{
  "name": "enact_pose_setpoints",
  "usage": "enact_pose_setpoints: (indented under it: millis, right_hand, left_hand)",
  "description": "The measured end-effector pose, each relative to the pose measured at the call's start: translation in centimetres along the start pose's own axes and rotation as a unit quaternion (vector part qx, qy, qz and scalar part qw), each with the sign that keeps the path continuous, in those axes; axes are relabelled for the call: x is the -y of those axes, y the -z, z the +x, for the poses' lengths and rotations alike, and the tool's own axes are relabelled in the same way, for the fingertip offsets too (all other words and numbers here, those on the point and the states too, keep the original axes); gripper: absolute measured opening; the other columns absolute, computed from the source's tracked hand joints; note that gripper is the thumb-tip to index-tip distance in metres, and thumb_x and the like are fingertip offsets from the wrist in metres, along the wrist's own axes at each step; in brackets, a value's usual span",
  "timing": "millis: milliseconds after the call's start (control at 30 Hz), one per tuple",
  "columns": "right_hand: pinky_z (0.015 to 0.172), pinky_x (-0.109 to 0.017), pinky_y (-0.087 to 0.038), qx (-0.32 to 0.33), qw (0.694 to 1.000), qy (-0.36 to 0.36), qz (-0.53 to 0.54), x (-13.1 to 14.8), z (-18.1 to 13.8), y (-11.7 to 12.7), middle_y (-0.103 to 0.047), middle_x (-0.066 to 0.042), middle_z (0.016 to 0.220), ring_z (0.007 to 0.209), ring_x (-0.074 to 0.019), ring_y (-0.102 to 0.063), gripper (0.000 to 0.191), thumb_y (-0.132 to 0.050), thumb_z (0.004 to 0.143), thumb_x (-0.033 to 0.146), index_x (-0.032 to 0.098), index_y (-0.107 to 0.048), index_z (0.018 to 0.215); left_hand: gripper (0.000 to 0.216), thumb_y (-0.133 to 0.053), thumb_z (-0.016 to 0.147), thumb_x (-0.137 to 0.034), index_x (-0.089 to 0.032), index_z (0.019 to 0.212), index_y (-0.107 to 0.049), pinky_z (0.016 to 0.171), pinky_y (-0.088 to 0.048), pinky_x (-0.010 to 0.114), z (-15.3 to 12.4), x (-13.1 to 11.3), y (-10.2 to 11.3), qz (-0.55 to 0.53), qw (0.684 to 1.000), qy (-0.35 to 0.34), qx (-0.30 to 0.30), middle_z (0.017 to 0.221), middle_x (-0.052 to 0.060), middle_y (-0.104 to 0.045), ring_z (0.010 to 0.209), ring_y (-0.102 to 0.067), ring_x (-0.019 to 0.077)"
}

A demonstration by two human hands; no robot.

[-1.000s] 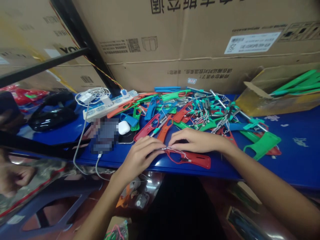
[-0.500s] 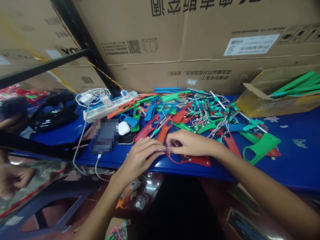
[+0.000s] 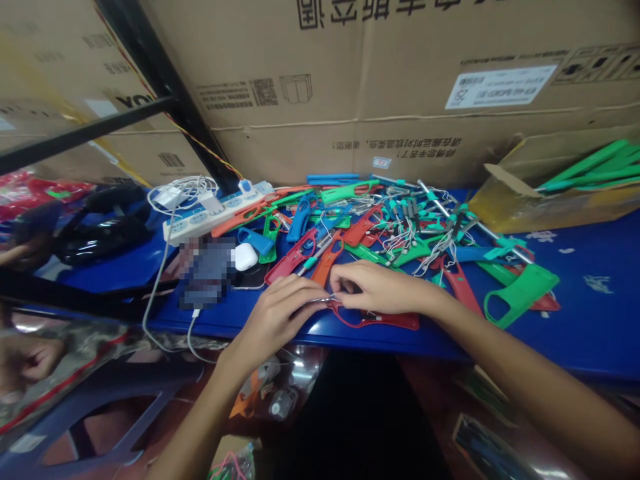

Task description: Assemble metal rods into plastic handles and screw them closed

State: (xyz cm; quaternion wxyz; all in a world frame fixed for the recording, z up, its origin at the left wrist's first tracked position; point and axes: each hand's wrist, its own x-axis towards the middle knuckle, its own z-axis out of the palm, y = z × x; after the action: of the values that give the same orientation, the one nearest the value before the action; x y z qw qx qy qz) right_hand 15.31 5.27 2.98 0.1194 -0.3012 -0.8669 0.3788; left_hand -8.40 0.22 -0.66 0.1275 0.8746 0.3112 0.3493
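Note:
My left hand [image 3: 285, 307] is closed near the table's front edge, its thumb and fingers pinching a thin silvery piece [image 3: 321, 300] whose kind I cannot make out. Against its fingertips, my right hand [image 3: 377, 287] is closed in a pinch at the end of that piece; what lies between its fingertips is too small to name. Below my right hand lies a flat red plastic piece [image 3: 400, 321] with a loop at one end, partly covered. An orange looped piece [image 3: 327, 260] and a dark pink one [image 3: 293, 257] lie just beyond my hands.
A heap of coloured looped pieces, metal rods [image 3: 505, 243] and white wires covers the blue table [image 3: 590, 320]. To the left are a power strip [image 3: 220, 213], a blurred-out phone [image 3: 207, 273] and a white earbud case [image 3: 246, 256]. Another person's hand [image 3: 35, 360] shows far left.
The view has shifted slightly. Both hands keep almost the same pinch at the same place, with the silvery piece still between them.

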Motion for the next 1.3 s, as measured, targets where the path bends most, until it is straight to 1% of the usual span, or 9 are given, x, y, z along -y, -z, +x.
enact_pose_setpoints:
  millis: [100,233,367,467,567,733,967,1133,1300]
  right_hand:
    - [0.067,-0.027,-0.04,0.011,1.0,-0.003,0.01,-0.1,-0.2,0.5,-0.063,0.0,0.082,0.068,-0.0115,-0.052,0.009,-0.061,0.094,0.023,0.016,-0.064,0.09]
    - [0.072,-0.028,-0.045,0.032,0.998,0.014,0.047,-0.3,-0.3,1.0,-0.069,-0.004,0.09,0.078,-0.014,-0.06,0.021,-0.06,0.099,0.033,0.015,-0.069,0.095]
    - [0.074,-0.029,-0.045,0.045,0.997,0.018,0.066,-0.5,-0.3,1.0,-0.069,-0.004,0.09,0.08,-0.0145,-0.06,0.028,-0.06,0.1,0.04,0.015,-0.071,0.097]
    - [0.073,-0.028,-0.044,0.052,0.995,0.015,0.078,-0.5,-0.3,1.0,-0.067,-0.002,0.086,0.077,-0.0131,-0.058,0.026,-0.056,0.102,0.036,0.015,-0.07,0.098]
    - [0.075,-0.028,-0.044,0.059,0.994,0.025,0.088,-0.6,-0.4,1.1,-0.066,-0.001,0.088,0.078,-0.0129,-0.058,0.022,-0.054,0.103,0.031,0.015,-0.068,0.097]
    - [0.073,-0.027,-0.045,0.066,0.992,0.021,0.106,-0.6,-0.4,1.2,-0.066,-0.002,0.091,0.079,-0.013,-0.058,0.014,-0.057,0.1,0.027,0.016,-0.066,0.099]
    - [0.073,-0.028,-0.047,0.023,0.992,0.013,0.123,-0.6,-0.3,0.7,-0.067,-0.002,0.089,0.078,-0.0135,-0.06,0.013,-0.058,0.1,0.028,0.016,-0.063,0.102]
    - [0.074,-0.029,-0.046,0.012,0.997,0.017,0.068,-0.8,-0.2,0.4,-0.067,-0.003,0.09,0.078,-0.014,-0.059,0.019,-0.051,0.104,0.032,0.017,-0.062,0.103]
    - [0.085,-0.033,-0.046,0.028,0.998,0.053,0.005,-1.3,-0.1,0.5,-0.065,-0.006,0.099,0.09,-0.017,-0.06,0.025,-0.046,0.107,0.033,0.018,-0.064,0.099]
  left_hand:
    - [0.02,-0.069,0.096,-0.015,-0.021,0.114,-0.069,0.086,-0.05,0.034,-0.1,0.0,0.0,-0.007,1.0,0.009,0.002,0.106,0.005,-0.074,0.096,-0.066,0.0171]
    - [0.019,-0.069,0.096,-0.016,-0.021,0.114,-0.069,0.085,-0.05,0.034,-0.1,0.0,0.0,-0.016,1.0,0.01,-0.005,0.105,0.005,-0.074,0.095,-0.066,0.0169]
    - [0.019,-0.069,0.096,-0.018,-0.022,0.114,-0.069,0.085,-0.051,0.035,-0.2,0.1,-0.2,-0.021,1.0,0.01,-0.01,0.105,0.005,-0.074,0.095,-0.067,0.0178]
    - [0.019,-0.069,0.096,-0.018,-0.022,0.114,-0.07,0.084,-0.052,0.035,-0.2,0.2,-0.2,-0.026,0.999,0.011,-0.017,0.104,0.005,-0.074,0.095,-0.067,0.0182]
    - [0.019,-0.069,0.096,-0.019,-0.022,0.114,-0.07,0.084,-0.052,0.035,-0.3,0.3,-0.2,-0.029,0.999,0.014,-0.025,0.104,0.005,-0.074,0.094,-0.068,0.0184]
    - [0.02,-0.07,0.095,-0.017,-0.022,0.114,-0.07,0.084,-0.052,0.035,-0.3,0.2,-0.2,-0.031,0.999,0.006,-0.028,0.102,0.005,-0.075,0.093,-0.068,0.0182]
    - [0.015,-0.068,0.097,-0.021,-0.022,0.112,-0.071,0.086,-0.053,0.036,-0.3,0.1,-0.2,-0.034,0.999,0.015,-0.018,0.102,0.006,-0.076,0.095,-0.069,0.019]
    - [0.015,-0.068,0.097,-0.019,-0.022,0.111,-0.071,0.087,-0.052,0.034,-0.1,0.1,-0.2,-0.029,0.999,0.013,-0.018,0.103,0.004,-0.076,0.096,-0.069,0.0177]
    - [0.016,-0.068,0.096,-0.017,-0.021,0.112,-0.07,0.088,-0.052,0.034,0.0,0.1,-0.2,-0.031,0.999,0.015,-0.003,0.105,0.004,-0.075,0.097,-0.068,0.0172]
